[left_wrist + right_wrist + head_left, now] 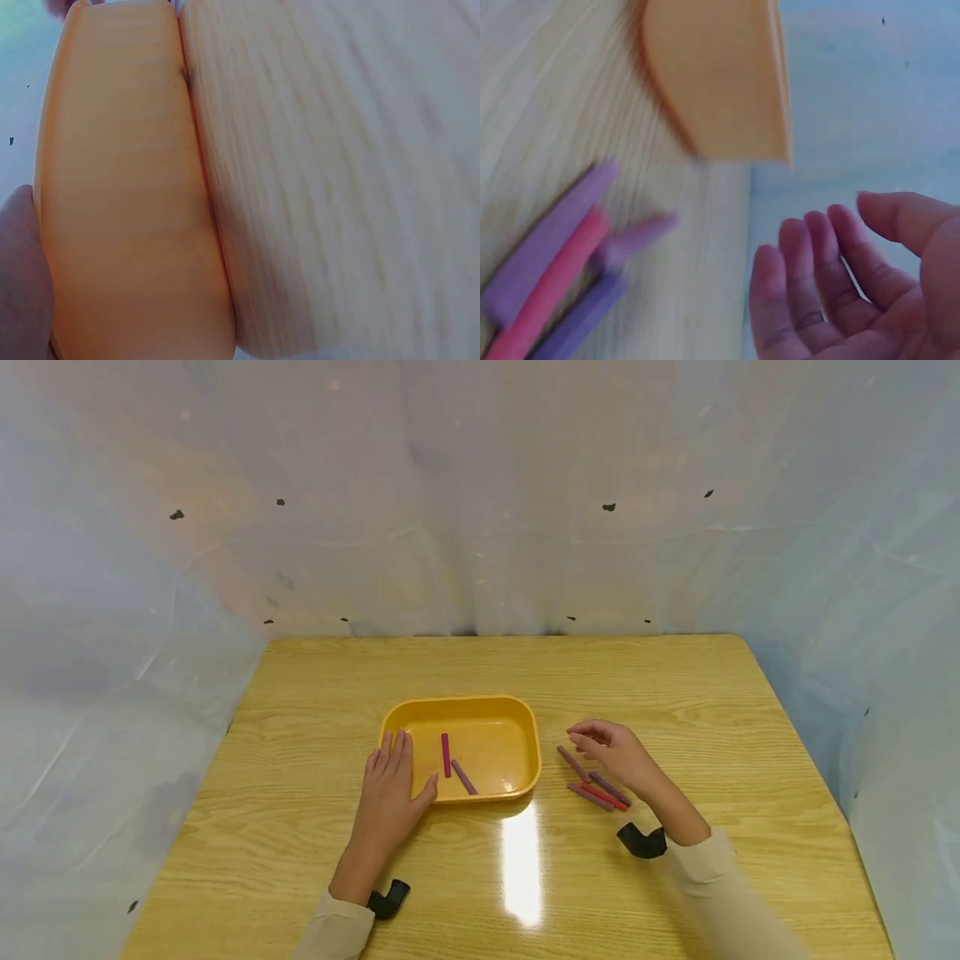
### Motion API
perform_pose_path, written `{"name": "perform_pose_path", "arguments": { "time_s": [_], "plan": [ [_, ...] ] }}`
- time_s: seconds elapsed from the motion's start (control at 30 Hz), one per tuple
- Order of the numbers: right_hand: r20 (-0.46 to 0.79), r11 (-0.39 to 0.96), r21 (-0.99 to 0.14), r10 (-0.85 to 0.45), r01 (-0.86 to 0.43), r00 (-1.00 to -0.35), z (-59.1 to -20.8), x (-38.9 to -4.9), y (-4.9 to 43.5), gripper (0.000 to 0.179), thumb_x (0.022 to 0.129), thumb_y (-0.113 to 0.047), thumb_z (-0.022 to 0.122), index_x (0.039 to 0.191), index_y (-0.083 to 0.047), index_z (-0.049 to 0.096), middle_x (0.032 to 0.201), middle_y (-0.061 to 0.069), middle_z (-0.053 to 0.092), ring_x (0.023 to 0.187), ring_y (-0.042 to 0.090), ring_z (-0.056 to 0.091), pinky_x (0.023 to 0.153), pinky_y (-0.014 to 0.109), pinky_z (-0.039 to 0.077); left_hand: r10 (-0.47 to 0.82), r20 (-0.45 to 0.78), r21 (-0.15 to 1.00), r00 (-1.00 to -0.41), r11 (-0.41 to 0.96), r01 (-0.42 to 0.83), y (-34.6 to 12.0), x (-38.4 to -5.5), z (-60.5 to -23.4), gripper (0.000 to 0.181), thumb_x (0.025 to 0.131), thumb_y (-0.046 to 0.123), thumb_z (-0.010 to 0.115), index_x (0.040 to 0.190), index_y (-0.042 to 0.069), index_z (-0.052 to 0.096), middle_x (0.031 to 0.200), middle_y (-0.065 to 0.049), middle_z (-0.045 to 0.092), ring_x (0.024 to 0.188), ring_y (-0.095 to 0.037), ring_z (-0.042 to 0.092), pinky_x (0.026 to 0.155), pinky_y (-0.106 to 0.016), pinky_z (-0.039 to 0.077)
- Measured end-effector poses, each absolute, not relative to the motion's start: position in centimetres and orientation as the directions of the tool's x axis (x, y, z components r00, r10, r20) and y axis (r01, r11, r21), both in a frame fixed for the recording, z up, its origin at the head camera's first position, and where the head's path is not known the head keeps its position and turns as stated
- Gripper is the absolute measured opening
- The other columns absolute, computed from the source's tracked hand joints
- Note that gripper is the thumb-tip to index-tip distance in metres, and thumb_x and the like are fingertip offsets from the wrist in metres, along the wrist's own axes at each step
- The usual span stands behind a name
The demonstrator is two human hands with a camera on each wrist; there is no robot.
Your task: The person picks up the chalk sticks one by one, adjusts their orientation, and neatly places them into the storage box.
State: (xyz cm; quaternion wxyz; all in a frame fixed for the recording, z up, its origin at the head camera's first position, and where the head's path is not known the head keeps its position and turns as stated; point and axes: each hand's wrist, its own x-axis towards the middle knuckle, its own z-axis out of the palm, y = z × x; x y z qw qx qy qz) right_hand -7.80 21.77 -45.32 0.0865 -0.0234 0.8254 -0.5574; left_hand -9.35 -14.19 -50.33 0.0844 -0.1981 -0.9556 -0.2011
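Note:
A yellow-orange tray (517, 792) stands on the table, holding a magenta stick (446, 755) and a mauve stick (464, 777). My left hand (390, 797) rests over its left end with the fingers straight, the thumb at the front rim; in the left wrist view the tray's side wall (127, 180) fills much of the picture. To the right of the tray lies a small pile: a red stick (604, 797), a dark purple stick (610, 788) and mauve sticks (591, 797). Just above this pile is my right hand (611, 752), its fingers loosely bent and nothing between them in the right wrist view.
The wood-grain table (300, 710) reaches back to a pale plastic sheet (480, 527) with dark spots, which also hangs on both sides. A bright light reflection lies on the tabletop before the tray. Each wrist wears a black mount (642, 841).

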Motion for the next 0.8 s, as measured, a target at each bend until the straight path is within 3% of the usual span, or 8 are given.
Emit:
{"name": "perform_pose_path", "arguments": {
  "time_s": [0.33,0.8],
  "plan": [
    [-0.169,0.635,-0.765,-0.04,0.106,-0.985,-46.4,-5.6,25.8,0.034,0.093,-0.025,0.056,0.114,0.0,0.062,0.104,0.011,0.065,0.093,0.025,0.059,0.078,0.042,0.049,0.341,0.238,0.354,-0.909,0.842,0.408,-14.2,-9.3,-50.4,0.078,0.091,0.048,0.047,0.144,-0.004,0.025,0.149,-0.019,0.025,0.14,-0.029,0.011,0.11,-0.049,0.012],
    [-0.298,0.668,-0.725,-0.08,0.171,-0.951,-47.8,-4.4,25.8,0.022,0.089,-0.017,0.063,0.101,0.001,0.063,0.086,0.004,0.064,0.076,0.017,0.059,0.06,0.03,0.048,0.333,0.222,0.354,-0.916,0.848,0.394,-14.1,-9.3,-50.4,0.078,0.09,0.048,0.047,0.145,-0.003,0.024,0.15,-0.017,0.024,0.141,-0.026,0.008,0.111,-0.046,0.008]
  ]
}}
